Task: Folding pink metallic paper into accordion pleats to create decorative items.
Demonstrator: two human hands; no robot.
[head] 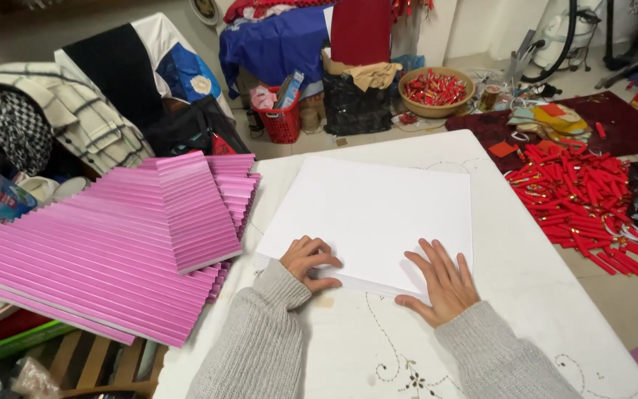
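A stack of white paper sheets [371, 214] lies flat on the white embroidered tablecloth [526, 273], squared toward the person so its near edge runs just in front of both hands. At nine o'clock from it, a heap of pink pleated paper [105, 258] fans out over the table's left side, with a smaller pleated piece [197, 210] resting on top, kept beside the white stack rather than on it.

The left hand [308, 262] sits at the stack's near-left corner, fingers curled inward with the tips on the top sheet and the thumb tucked toward the edge, as if pinching or lifting it; whether a sheet is actually gripped cannot be told. The right hand [441, 284] lies palm-down at five o'clock of the stack, fingers straight and slightly spread, pressing the sheets flat so they stay put. Both grey-sleeved forearms come in from six o'clock.

On the floor at two o'clock lies a pile of red tubes [577, 199]; a basket of red pieces [437, 90] stands at twelve o'clock.
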